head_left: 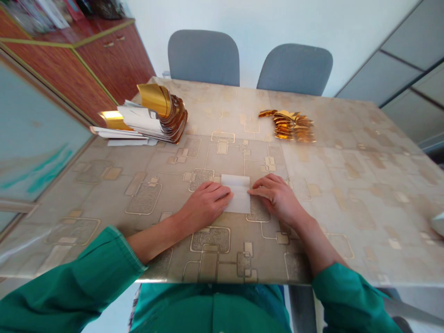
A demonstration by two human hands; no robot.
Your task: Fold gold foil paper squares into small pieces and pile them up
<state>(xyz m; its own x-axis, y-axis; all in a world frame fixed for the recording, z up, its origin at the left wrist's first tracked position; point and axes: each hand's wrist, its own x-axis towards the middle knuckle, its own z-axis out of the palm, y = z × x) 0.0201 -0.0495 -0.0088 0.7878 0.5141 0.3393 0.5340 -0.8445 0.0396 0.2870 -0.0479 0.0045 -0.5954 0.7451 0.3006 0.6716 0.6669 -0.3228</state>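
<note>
So there's a folded piece of white paper [236,200] lying flat right in front of the person, with a crease running across it near the far end. Its long side points away from them, more or less. The left hand [204,206] and right hand [275,196] come in from either side, about equally close, both flat with fingers together, fingertips resting on the paper's side edges, no pinching. It all sits on a patterned beige surface [347,157]. Further back left there's a pile of white-and-gold foil strips [163,115], and back right a small heap of folded gold pieces [289,126]. Green sleeves [79,273] show at the bottom.
</note>
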